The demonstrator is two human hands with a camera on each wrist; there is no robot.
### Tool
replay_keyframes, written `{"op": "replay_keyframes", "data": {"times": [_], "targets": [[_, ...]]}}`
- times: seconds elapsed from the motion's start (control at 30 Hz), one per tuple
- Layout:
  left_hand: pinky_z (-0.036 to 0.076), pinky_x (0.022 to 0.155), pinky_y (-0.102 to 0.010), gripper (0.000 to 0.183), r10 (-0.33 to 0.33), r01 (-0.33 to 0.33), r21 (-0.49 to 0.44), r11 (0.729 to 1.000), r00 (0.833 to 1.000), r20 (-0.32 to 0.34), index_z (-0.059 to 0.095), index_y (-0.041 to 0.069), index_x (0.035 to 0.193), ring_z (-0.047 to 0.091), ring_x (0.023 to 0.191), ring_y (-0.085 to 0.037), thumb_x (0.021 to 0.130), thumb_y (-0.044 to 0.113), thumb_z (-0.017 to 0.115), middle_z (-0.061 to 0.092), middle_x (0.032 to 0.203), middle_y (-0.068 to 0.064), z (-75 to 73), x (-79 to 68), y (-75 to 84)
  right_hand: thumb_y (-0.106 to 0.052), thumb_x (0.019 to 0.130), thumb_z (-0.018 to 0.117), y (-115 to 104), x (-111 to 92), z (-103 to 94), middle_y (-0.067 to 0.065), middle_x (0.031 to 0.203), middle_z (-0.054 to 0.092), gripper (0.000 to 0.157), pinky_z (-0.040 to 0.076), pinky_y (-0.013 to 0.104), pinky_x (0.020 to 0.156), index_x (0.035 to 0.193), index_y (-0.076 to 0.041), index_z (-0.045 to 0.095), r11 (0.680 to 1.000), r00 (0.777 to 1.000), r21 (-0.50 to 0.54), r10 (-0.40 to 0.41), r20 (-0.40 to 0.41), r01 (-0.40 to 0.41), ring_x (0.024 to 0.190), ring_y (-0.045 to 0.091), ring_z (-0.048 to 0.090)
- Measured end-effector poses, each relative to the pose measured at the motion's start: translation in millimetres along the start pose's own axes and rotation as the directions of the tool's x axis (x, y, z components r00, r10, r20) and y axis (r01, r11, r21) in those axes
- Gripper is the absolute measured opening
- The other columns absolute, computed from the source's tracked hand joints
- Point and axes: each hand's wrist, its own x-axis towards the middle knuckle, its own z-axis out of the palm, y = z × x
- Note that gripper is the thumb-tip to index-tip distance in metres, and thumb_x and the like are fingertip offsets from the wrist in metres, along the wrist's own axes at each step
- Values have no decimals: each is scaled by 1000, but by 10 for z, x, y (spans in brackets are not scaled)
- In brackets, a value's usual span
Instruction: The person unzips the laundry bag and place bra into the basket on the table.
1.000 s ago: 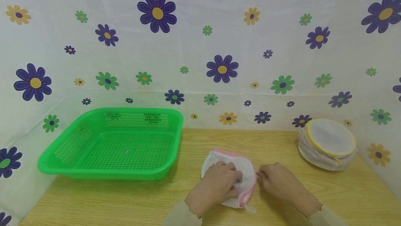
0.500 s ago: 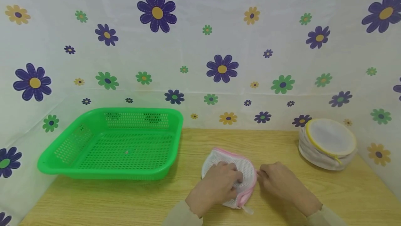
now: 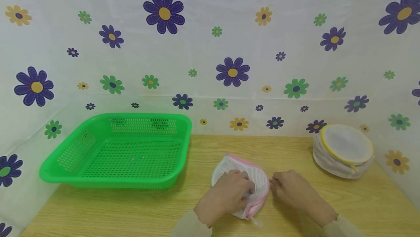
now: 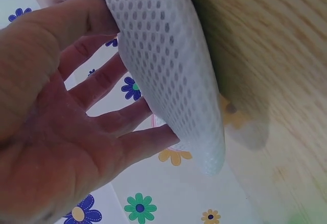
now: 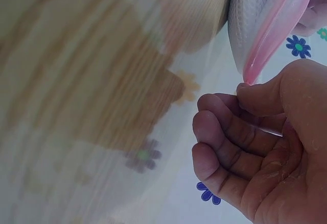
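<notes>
A white mesh laundry bag (image 3: 259, 177) with pink trim lies on the wooden table, front and centre. My left hand (image 3: 228, 193) is over it, fingertips and thumb pressing on the mesh. In the left wrist view, the spread fingers (image 4: 102, 81) meet the bag's side, palm away from it. My right hand (image 3: 293, 189) pinches the bag's pink edge between thumb and forefinger at its right side. Seen from the right wrist, the pink zipper band (image 5: 278, 30) runs down to that pinch, and the other fingers are curled. A small pale tag (image 3: 256, 222) sticks out at the bag's near end.
To the left stands a big green plastic basket (image 3: 131, 185) with a perforated bottom. A round whitish mesh bag with a yellow zipper rim (image 3: 342, 156) sits at the back right. Behind the table (image 3: 210, 144) hangs a flower-printed sheet (image 3: 197, 47).
The laundry bag has turned slightly clockwise: its far corner shifted right, and its near end with the tag shifted left. Both hands stay almost where they were.
</notes>
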Motion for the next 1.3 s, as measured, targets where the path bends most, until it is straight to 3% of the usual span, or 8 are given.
{"op": "replay_keyframes", "data": {"times": [0.23, 0.5, 0.77, 0.93, 1.07, 1.13, 1.2, 1.3], "targets": [[56, 85, -35, 25, -21, 23, -40, 999, 998, 57, 80, 30, 103, 61, 99, -12, 82, 18, 82, 71, 105, 11, -17, 16, 21, -7, 95, 65, -8, 3, -19, -11, 55, 42, 31, 33, 19, 48, 66, -16, 57, 1000, 1000, 1, 7, 1, -7, 51, 0, 36], [56, 97, -54, 36, -28, 35, -69, 997, 995, 98, 80, 31, 100, 60, 107, -12, 68, 22, 92, 70, 107, 12, -33, 24, 51, -7, 95, 65, 0, -10, -28, -11, 56, 42, 31, 33, 19, 48, 66, -17, 56, 1000, 1000, -5, 3, -1, -3, 52, 0, 35], [51, 102, -61, 39, -16, 30, -95, 995, 990, 141, 79, 29, 96, 56, 108, -6, 63, 14, 94, 69, 108, 13, -45, 32, 31, -7, 94, 65, 8, -21, -25, -11, 56, 44, 28, 33, 18, 48, 68, -15, 60, 999, 999, -10, -32, -11, 32, 51, -1, 35], [43, 109, -68, 33, -50, 74, -147, 986, 986, 159, 77, 24, 89, 55, 134, -18, 67, 1, 87, 71, 113, 12, -57, 17, 29, -10, 94, 66, -15, -55, -15, -12, 58, 46, 26, 36, 20, 52, 69, -17, 62, 1000, 999, -8, -24, 26, 24, 55, 1, 37], [38, 114, -68, 15, -103, 124, -158, 980, 985, 136, 75, 15, 80, 50, 144, -31, 87, 4, 68, 76, 116, 3, -75, 19, 44, -14, 96, 65, -46, -97, -1, -13, 59, 46, 27, 37, 20, 52, 70, -19, 60, 1000, 997, 23, -22, 79, 20, 55, 1, 38], [37, 115, -65, 26, -129, 148, -165, 975, 984, 119, 71, 12, 73, 51, 143, -31, 95, 14, 58, 76, 119, -2, -72, 31, 58, -14, 96, 64, -53, -111, 2, -14, 60, 46, 27, 37, 20, 53, 71, -20, 61, 999, 995, 36, -44, 92, 40, 55, 0, 38], [41, 114, -62, 35, -139, 149, -132, 980, 987, 83, 64, 12, 66, 59, 134, -26, 97, 24, 54, 77, 110, -3, -57, 46, 65, -13, 96, 65, -58, -119, -2, -14, 60, 46, 27, 37, 19, 52, 71, -19, 61, 996, 993, 42, -81, 91, 77, 55, -2, 37], [52, 102, -51, 36, -116, 116, -61, 991, 993, 0, 61, 15, 62, 67, 107, -18, 95, 28, 64, 72, 92, 2, -13, 63, 51, -11, 96, 64, -63, -124, -12, -15, 60, 46, 27, 37, 18, 51, 70, -19, 61, 988, 985, 46, -148, 93, 144, 55, -3, 36]]}}
